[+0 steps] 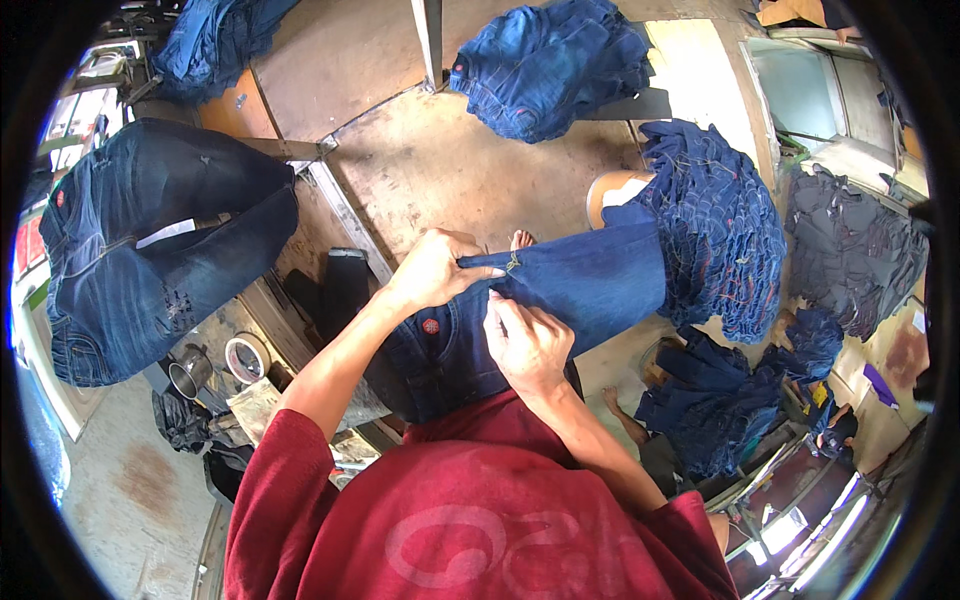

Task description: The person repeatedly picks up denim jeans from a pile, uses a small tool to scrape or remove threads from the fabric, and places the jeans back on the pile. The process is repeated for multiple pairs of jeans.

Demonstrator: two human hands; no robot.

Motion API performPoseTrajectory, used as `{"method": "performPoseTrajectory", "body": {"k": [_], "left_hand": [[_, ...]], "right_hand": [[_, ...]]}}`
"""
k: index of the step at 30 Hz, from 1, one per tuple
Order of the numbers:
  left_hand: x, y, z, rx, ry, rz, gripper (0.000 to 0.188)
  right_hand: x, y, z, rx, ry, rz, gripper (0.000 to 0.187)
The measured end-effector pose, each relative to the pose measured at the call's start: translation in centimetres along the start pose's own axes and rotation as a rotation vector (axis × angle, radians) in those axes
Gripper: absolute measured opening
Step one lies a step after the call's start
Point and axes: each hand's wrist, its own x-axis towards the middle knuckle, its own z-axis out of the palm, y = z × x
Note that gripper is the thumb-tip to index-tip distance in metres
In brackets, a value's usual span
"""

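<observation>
A pair of dark blue jeans [605,283] lies across my lap, one leg stretched out to the right. My left hand [438,268] is closed on the denim along its far edge, thumb on top. A small tuft of loose thread [513,262] stands up from the cloth just beside that thumb. Close by, my right hand [530,345] is curled over the jeans with its fingertips pinched together; what they hold, if anything, is hidden. A round red patch [431,326] shows on the jeans between my forearms.
Dark jeans [150,240] are spread out at the left. A thick denim stack [715,230] stands at the right, with another denim pile [550,65] at the far side. More denim [710,400] and dark grey garments [855,245] lie right. A metal mug [190,372] and tape roll [247,357] sit left.
</observation>
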Motion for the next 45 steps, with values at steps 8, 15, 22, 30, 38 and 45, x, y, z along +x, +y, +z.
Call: {"method": "performPoseTrajectory", "body": {"k": [8,15,22,30,38,45], "left_hand": [[0.0,-0.2,0.5,-0.06,0.111,0.123,0.018],[0.0,0.3,0.1,-0.016,0.052,0.035,0.023],[0.0,0.5,0.2,-0.003,0.087,0.052,0.023],[0.1,0.6,0.2,-0.017,0.096,0.046,0.022],[0.1,0.2,0.6,-0.022,0.111,0.016,0.02],[0.0,0.4,0.7,-0.016,0.135,0.024,0.02]], "right_hand": [[1.0,-0.2,0.0,0.144,0.161,0.002,0.01],[0.5,-0.3,-0.7,0.086,0.075,-0.038,0.009],[0.7,0.2,-0.3,0.09,0.072,0.013,0.008],[0.6,0.2,-0.7,0.143,0.073,0.059,0.012],[0.6,0.1,-0.6,0.091,0.024,0.07,0.009],[0.7,0.3,-0.7,0.048,-0.007,0.043,0.008]]}}
